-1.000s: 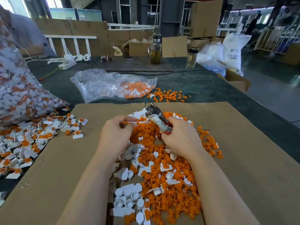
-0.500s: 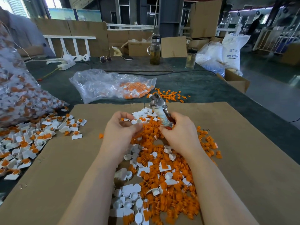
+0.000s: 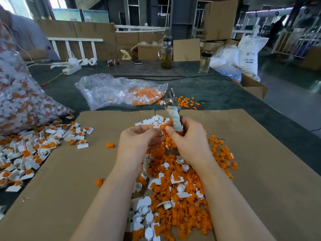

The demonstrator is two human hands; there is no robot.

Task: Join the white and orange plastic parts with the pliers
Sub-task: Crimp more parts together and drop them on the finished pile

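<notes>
A heap of loose white and orange plastic parts (image 3: 175,186) covers the middle of the cardboard sheet (image 3: 260,171). My right hand (image 3: 189,143) grips the pliers (image 3: 172,108) by their cloth-wrapped handle, metal jaws pointing up and away, and its fingertips pinch a small orange part (image 3: 163,127). My left hand (image 3: 139,141) holds a white part (image 3: 154,126) between thumb and fingers, right against the orange one. The two hands meet above the far end of the heap.
Joined white-and-orange pieces (image 3: 34,152) lie piled at the left, beside a big full plastic bag (image 3: 19,98). A clear bag (image 3: 118,92) with orange parts lies beyond the cardboard. Two bottles (image 3: 166,54), boxes and a power strip (image 3: 71,70) stand at the back. A person's sleeve (image 3: 26,35) shows far left.
Both hands have lifted from the heap and come together. The pliers have swung from tilted left to nearly upright. The left hand now holds a white part against the orange one.
</notes>
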